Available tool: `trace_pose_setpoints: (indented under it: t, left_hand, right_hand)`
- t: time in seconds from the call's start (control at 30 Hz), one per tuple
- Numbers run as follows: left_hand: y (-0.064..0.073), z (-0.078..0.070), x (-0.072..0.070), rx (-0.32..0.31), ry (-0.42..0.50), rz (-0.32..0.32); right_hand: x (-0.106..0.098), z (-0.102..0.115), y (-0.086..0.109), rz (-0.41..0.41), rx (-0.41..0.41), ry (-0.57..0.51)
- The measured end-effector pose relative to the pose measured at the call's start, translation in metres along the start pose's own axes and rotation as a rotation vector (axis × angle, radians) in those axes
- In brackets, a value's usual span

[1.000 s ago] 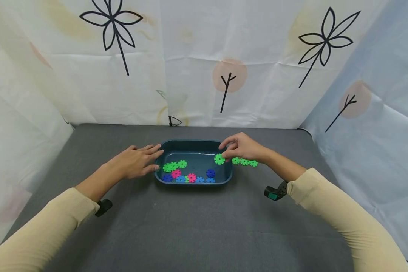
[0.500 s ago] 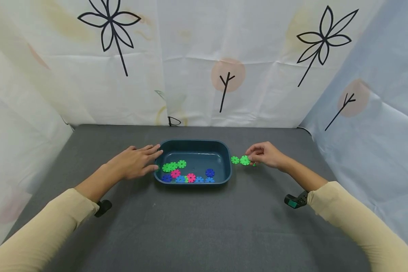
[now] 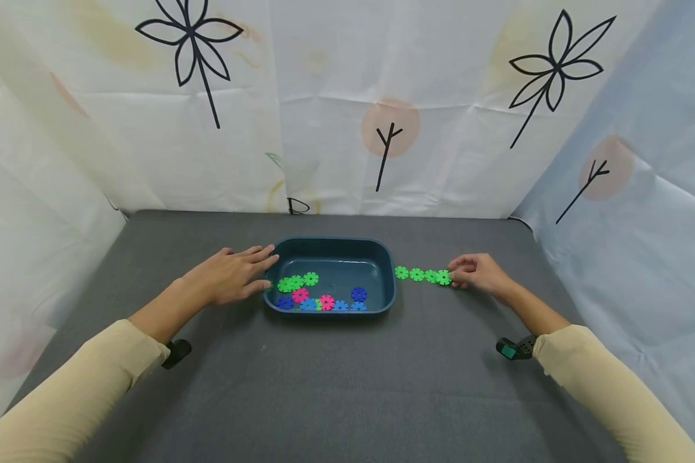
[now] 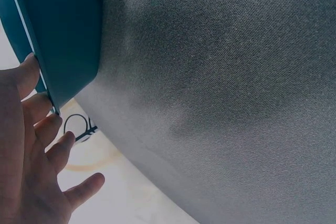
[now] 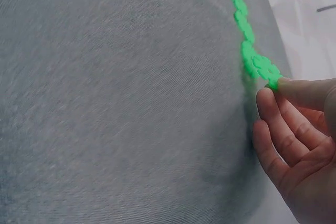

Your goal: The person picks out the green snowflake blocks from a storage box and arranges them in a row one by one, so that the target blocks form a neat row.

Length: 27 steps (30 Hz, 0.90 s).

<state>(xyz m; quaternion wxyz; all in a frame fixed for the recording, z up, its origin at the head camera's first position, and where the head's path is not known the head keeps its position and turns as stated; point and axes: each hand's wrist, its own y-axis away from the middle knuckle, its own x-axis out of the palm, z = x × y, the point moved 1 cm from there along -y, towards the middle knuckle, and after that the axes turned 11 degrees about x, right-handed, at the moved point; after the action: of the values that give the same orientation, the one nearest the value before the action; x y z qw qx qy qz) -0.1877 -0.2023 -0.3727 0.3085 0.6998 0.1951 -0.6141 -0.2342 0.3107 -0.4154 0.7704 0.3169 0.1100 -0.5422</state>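
Observation:
My right hand (image 3: 479, 272) pinches a green flower-shaped disc (image 5: 266, 70) between thumb and fingertips, at the right end of a row of green discs (image 3: 417, 275) on the table. The held disc overlaps the last one in the row. My left hand (image 3: 231, 275) lies with fingers extended at the left end of a dark blue tray (image 3: 330, 313); in the left wrist view its fingertips (image 4: 32, 64) touch the tray's rim. Inside the tray lie several discs: green ones (image 3: 289, 283), pink ones (image 3: 326, 302) and blue ones (image 3: 358, 294).
A grey cloth (image 3: 347, 386) covers the table. White patterned curtains (image 3: 324, 128) stand behind it and along both sides. A dark band with a device sits on each wrist, such as the right wrist device (image 3: 515, 348).
My right hand has moved from over the tray's right end rightward along the row, carrying a green disc to its far end. The left hand stays at the tray.

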Motion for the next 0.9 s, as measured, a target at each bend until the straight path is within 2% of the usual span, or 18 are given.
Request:
trace_pose_setpoints:
  t: [0.37, 0.63, 0.9]
  left_hand:
    - [0.0, -0.001, -0.001, 0.001, 0.002, 0.0]
    - [0.0, -0.001, -0.001, -0.001, 0.001, -0.004]
    - [-0.001, -0.001, -0.001, 0.002, 0.011, 0.004]
  right_hand:
    - [-0.001, -0.016, 0.0, -0.044, 0.038, -0.023]
    - [-0.001, -0.018, 0.0, -0.062, 0.05, -0.032]
    - [-0.006, -0.01, -0.002, -0.006, 0.093, -0.05]
